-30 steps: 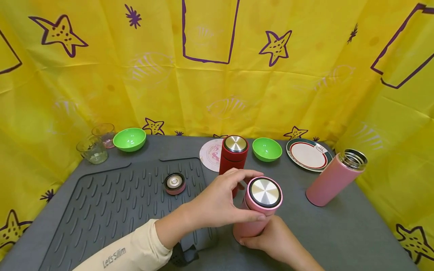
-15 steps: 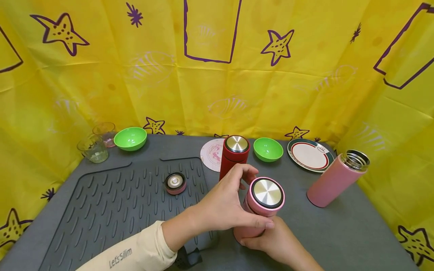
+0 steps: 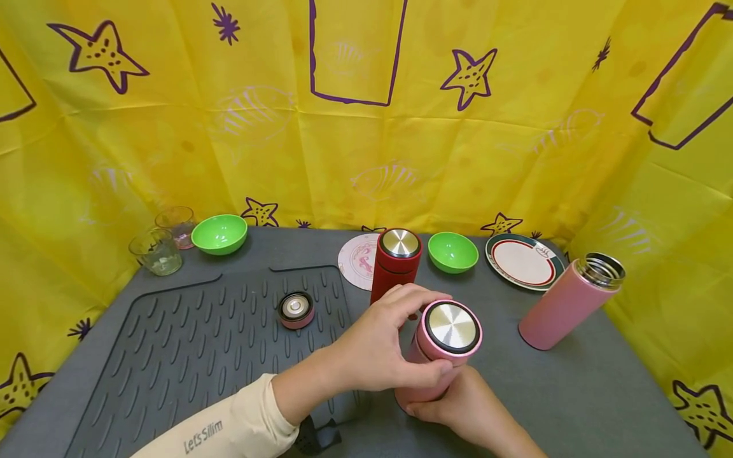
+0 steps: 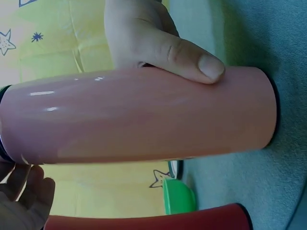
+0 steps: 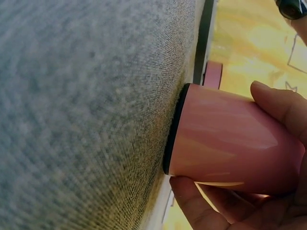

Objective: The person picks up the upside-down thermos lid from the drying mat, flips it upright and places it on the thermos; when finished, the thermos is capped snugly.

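A pink thermos bottle (image 3: 426,385) stands upright in front, its pink lid (image 3: 452,327) with a silver disc on top. My left hand (image 3: 375,340) pinches the lid, thumb at the near side and fingertips at the far side. Low on the body, my right hand (image 3: 466,410) grips the bottle; in the right wrist view its fingers and thumb wrap the pink body (image 5: 230,139) close to the black base. Behind the left hand stands a red thermos (image 3: 395,261) with its lid on. An open pink thermos (image 3: 564,312) stands to the right, steel neck showing.
A loose pink lid (image 3: 296,310) lies upside down on the grey drying mat (image 3: 189,356). Along the back are two glasses (image 3: 156,253), a green bowl (image 3: 220,235), a round pink-patterned coaster (image 3: 357,261), another green bowl (image 3: 452,252) and a plate (image 3: 522,261).
Half a second ago my left fingers were lifted away from the lid's far side; now they are back around it. My right hand keeps its grip low on the bottle.
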Motion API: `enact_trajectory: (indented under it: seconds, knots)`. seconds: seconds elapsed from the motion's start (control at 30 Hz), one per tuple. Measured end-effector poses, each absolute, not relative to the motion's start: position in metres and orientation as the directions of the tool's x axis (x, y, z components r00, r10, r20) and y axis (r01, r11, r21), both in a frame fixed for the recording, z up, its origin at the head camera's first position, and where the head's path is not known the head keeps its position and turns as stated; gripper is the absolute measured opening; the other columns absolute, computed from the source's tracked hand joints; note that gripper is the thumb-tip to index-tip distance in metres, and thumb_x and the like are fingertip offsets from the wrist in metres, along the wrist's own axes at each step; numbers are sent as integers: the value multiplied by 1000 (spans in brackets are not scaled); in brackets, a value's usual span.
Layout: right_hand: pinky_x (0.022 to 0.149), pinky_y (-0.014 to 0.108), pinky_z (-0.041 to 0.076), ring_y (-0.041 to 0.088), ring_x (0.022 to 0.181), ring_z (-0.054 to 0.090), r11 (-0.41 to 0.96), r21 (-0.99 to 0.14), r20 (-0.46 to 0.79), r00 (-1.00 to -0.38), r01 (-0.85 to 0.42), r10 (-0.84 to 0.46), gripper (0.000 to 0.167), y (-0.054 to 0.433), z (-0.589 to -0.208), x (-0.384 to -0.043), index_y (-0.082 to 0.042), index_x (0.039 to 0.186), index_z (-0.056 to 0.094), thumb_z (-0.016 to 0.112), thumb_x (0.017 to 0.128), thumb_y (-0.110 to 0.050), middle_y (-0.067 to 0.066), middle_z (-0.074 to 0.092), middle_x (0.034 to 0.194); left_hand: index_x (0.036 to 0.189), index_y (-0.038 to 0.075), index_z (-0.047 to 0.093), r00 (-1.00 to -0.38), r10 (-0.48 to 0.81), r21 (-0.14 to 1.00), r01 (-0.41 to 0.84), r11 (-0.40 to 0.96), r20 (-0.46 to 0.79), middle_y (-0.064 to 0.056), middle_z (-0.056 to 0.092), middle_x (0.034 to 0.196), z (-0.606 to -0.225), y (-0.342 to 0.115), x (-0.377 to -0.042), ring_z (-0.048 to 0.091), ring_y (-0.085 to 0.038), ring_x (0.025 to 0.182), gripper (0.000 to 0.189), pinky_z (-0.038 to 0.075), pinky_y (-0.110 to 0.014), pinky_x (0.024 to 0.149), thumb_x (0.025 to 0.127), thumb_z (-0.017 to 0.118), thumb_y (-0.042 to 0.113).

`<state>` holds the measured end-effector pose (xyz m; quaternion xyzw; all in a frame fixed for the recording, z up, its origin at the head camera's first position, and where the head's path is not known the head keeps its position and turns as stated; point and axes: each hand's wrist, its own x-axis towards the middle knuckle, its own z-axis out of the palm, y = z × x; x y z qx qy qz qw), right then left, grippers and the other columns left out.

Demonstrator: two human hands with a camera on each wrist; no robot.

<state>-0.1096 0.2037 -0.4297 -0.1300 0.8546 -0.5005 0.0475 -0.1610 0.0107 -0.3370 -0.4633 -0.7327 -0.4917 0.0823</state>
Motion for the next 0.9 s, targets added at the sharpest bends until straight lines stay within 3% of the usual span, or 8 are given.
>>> enact_trajectory:
  seconds: [0.13,0.33,0.43,0.6,0.7,0.8,0.9]
  knots:
    - [81,28,50,12,87,63,453,-871,62,-956,-192,-286,51,203,-428,-110,-17,108,63,92,66,-22,-9,68,95,132,16,56,-571,586,640,760,114,575,9,56,120,-336,14,-158,46,-6,112,67,46,-25,90,73,82,32]
    - [84,28,49,12,92,62,449,-874,64,-959,-188,-277,59,203,-428,-110,-16,114,60,92,66,-24,-9,66,103,124,17,52,-649,522,692,707,144,554,11,52,116,-337,20,-154,49,-3,102,74,47,-24,85,65,91,36]
    - [85,28,49,12,93,62,466,-867,55,-963,-176,-263,62,203,-428,-110,-16,116,59,92,65,-25,-10,66,103,121,15,55,-623,512,672,731,113,592,10,57,115,-339,20,-156,49,-5,103,67,47,-23,84,67,91,30]
    - [82,28,50,11,88,62,478,-857,66,-960,-195,-272,53,203,-429,-111,-17,109,63,92,65,-24,-10,67,97,132,13,54,-581,553,669,741,56,597,8,58,121,-340,17,-158,48,-8,110,68,47,-24,89,72,85,24]
    - [80,28,51,12,87,63,465,-861,71,-953,-208,-295,50,202,-429,-111,-18,107,63,92,67,-23,-10,67,96,136,17,45,-627,559,724,686,68,542,8,52,124,-341,18,-155,48,-8,112,79,46,-26,91,71,87,28]
    - [84,28,50,12,91,62,455,-864,78,-952,-213,-297,56,202,-429,-112,-19,113,61,92,67,-25,-11,66,103,129,19,42,-687,531,764,636,107,497,9,48,119,-341,21,-153,49,-6,107,82,45,-25,89,66,91,34]
    - [86,28,49,12,94,61,452,-869,77,-956,-204,-283,60,202,-429,-112,-18,116,59,92,66,-26,-11,65,106,122,17,47,-681,511,740,662,123,524,9,51,114,-340,23,-153,49,-5,103,73,47,-24,86,66,91,33]
